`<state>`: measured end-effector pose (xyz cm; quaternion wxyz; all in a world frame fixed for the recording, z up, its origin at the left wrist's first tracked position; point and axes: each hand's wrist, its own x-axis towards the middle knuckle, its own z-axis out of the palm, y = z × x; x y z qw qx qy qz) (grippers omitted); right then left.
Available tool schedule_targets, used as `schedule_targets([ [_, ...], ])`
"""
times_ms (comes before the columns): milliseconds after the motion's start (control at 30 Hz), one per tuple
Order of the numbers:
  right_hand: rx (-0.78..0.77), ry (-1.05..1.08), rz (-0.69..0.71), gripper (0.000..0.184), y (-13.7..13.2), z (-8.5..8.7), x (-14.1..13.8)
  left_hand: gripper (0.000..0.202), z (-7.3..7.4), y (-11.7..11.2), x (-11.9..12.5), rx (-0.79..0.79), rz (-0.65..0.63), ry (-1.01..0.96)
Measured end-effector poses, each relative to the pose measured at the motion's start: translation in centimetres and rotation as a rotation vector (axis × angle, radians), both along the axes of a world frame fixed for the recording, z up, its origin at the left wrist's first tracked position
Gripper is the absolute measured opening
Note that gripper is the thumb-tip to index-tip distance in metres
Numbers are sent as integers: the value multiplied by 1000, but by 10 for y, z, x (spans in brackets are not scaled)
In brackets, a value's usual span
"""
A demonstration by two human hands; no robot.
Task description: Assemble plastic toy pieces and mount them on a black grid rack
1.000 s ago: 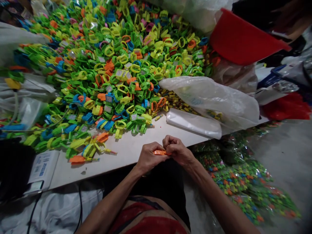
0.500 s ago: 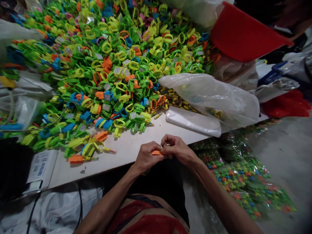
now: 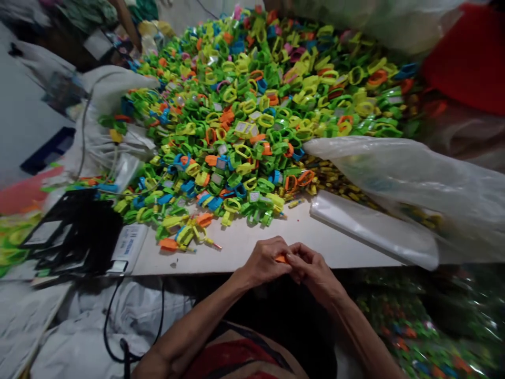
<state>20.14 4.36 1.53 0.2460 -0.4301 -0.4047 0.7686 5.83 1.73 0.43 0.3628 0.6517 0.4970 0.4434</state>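
My left hand [image 3: 265, 262] is closed round an orange plastic toy watch [image 3: 281, 259], mostly hidden by the fingers. Against it from the other side press the bent fingers of my right hand [image 3: 315, 271], thumb and fingertips together on its end. Both hands are over the table's front edge. Beyond them spreads a large heap of toy watches [image 3: 244, 150] in green, yellow, orange and blue. Left of my hands lies a small group of watches [image 3: 185, 231] with thin patterned tubes sticking out.
A folded clear plastic sheet [image 3: 371, 229] lies on the white table [image 3: 232, 250], right of the heap. Behind it, a plastic bag [image 3: 426, 168] partly covers many small yellow tubes [image 3: 339, 181]. Black trays [image 3: 79, 231] and a white box [image 3: 130, 245] stand left. Filled bags [image 3: 426, 326] lie below right.
The view has turned left, so the table and heap appear further right. Both hands stay together on the orange toy watch, of which less shows now.
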Motion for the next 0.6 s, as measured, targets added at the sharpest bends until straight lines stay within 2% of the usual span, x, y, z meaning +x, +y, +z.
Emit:
schedule_targets([
  [167, 69, -61, 17, 46, -1, -10, -15, 11, -3, -3, -8, -49, 76, -72],
  [233, 141, -107, 45, 44, 11, -11, -17, 9, -5, 0, -12, -123, 174, -131],
  [300, 292, -224, 67, 40, 36, -9, -15, 17, -7, 6, -18, -243, 329, -257],
  [367, 569, -483, 59, 30, 70, -7, -12, 31, -8, 13, -25, -366, 482, -454],
  [433, 876, -855, 107, 17, 104, -5, -10, 43, -5, 20, -33, -447, 552, -667],
  [500, 1061, -1166, 275, 20, 130, -5, -14, 50, 0, 23, -38, -489, 524, -836],
  [600, 1205, -1375, 492, 22, 144, -10, -24, 53, 6, 22, -40, -537, 429, -935],
])
